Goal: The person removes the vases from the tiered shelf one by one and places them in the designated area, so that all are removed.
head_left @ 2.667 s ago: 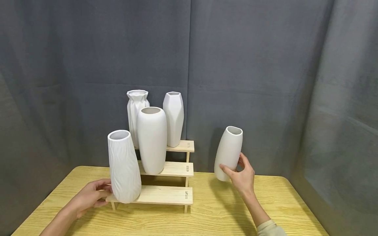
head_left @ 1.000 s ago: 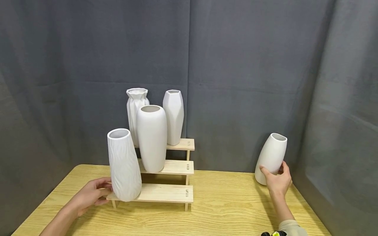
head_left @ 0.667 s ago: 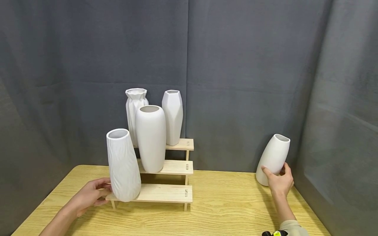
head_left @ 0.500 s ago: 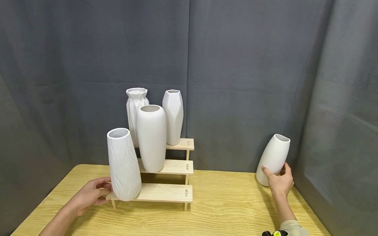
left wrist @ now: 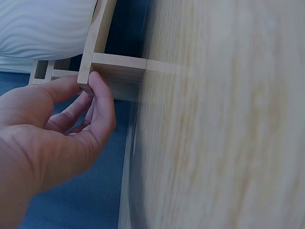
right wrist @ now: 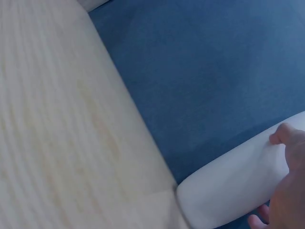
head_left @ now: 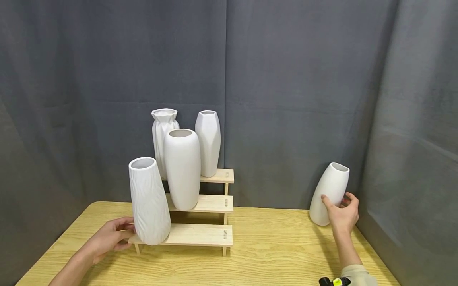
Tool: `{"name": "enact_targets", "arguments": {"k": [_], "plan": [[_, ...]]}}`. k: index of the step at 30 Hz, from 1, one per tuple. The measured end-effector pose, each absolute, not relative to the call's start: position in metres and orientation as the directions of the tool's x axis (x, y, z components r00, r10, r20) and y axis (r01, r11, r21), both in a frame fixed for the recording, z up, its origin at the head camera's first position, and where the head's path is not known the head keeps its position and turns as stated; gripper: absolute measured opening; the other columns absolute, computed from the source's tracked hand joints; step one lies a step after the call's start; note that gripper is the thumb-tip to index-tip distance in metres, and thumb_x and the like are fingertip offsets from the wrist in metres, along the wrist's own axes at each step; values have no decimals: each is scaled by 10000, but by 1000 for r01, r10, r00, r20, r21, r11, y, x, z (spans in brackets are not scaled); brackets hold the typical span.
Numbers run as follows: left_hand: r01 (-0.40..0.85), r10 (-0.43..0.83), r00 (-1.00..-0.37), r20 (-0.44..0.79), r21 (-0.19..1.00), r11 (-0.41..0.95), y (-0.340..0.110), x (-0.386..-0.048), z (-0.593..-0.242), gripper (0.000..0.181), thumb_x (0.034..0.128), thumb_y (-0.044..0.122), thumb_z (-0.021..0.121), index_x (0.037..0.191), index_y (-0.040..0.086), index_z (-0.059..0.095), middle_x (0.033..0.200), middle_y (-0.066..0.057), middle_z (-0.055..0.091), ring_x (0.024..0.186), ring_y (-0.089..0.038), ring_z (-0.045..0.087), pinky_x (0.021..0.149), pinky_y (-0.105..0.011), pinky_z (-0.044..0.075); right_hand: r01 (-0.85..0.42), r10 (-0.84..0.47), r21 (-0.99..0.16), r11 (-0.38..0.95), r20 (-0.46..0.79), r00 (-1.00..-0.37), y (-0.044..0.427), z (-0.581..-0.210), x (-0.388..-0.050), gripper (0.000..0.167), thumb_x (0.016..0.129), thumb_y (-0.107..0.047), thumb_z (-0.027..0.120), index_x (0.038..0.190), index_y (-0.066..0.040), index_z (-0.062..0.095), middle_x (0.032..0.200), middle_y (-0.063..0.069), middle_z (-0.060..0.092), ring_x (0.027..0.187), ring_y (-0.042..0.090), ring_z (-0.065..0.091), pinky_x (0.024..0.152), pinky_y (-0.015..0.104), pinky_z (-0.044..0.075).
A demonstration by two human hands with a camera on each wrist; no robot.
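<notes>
In the left wrist view my left hand [left wrist: 62, 124] pinches the end corner of the tiered wooden display stand [left wrist: 97, 55] between thumb and fingers. A white wavy-textured vase [head_left: 150, 206] stands on the bottom step, just beside that hand. On the right of the table, a smooth white vase [head_left: 328, 194] stands with its slanted mouth up. My right hand [head_left: 342, 214] is around its right side. The thumb lies against the vase's front, while the other fingers look spread off its far side, partly hidden.
A smooth rounded vase [head_left: 183, 171] occupies the middle step. Behind it, the top step bears a pleated vase [head_left: 162, 135] and a faceted vase [head_left: 208, 143]. Grey curtains [head_left: 293, 79] border the wooden table [head_left: 272, 246] at the back and sides.
The smooth vase has travelled right, from above the table onto its right side. Since half a second ago, my right hand has loosened and shifted slightly right and up. My left hand stays in place.
</notes>
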State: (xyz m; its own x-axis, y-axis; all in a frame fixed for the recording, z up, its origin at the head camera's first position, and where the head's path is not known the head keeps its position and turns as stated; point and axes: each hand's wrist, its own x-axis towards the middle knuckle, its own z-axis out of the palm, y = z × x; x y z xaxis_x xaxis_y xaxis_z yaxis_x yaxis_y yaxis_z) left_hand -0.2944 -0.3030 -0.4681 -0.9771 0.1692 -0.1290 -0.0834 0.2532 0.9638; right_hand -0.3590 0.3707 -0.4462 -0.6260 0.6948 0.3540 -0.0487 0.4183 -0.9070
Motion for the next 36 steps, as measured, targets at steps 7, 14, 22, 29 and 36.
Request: {"name": "enact_targets", "arguments": {"k": [7, 14, 22, 29, 36], "plan": [[-72, 175, -978, -118, 965, 251, -303, -294, -469, 570, 1016, 90, 603, 1489, -124, 368, 1266, -188, 567, 1027, -266, 627, 810, -437, 559, -131, 758, -912, 388, 397, -518, 364, -422, -353, 656, 795, -370, 865, 1314, -100, 569, 1121, 42, 607, 957, 182, 586, 769, 205, 397], [-76, 180, -976, -121, 968, 240, -304, -292, -469, 579, 1019, 104, 610, 1498, -111, 366, 1287, -195, 554, 1039, -270, 623, 825, -430, 559, -248, 748, -887, 390, 462, -476, 350, -405, -348, 512, 782, -308, 881, 1200, -136, 640, 985, -6, 631, 806, 69, 597, 715, 159, 431], [-74, 166, -979, -115, 969, 236, -302, -291, -470, 574, 1014, 68, 605, 1503, -108, 361, 1281, -202, 547, 1021, -273, 625, 820, -429, 562, -335, 678, -821, 463, 571, -463, 335, -396, -346, 437, 800, -291, 871, 1139, -79, 696, 991, 46, 693, 832, 142, 640, 717, 158, 444], [-70, 164, -980, -112, 968, 242, -302, -291, -469, 574, 1013, 84, 615, 1500, -101, 374, 1275, -204, 551, 1016, -281, 632, 821, -441, 558, -341, 649, -877, 340, 481, -590, 321, -384, -338, 434, 806, -308, 886, 1124, -73, 705, 991, 19, 707, 842, 72, 651, 715, 193, 462], [-69, 171, -979, -111, 970, 233, -302, -291, -470, 587, 1005, 91, 629, 1497, -104, 376, 1271, -199, 552, 1009, -273, 630, 816, -433, 561, -359, 552, -914, 191, 402, -730, 303, -375, -332, 402, 829, -242, 881, 1139, -64, 696, 992, -16, 685, 877, 111, 643, 739, 214, 486]]}}
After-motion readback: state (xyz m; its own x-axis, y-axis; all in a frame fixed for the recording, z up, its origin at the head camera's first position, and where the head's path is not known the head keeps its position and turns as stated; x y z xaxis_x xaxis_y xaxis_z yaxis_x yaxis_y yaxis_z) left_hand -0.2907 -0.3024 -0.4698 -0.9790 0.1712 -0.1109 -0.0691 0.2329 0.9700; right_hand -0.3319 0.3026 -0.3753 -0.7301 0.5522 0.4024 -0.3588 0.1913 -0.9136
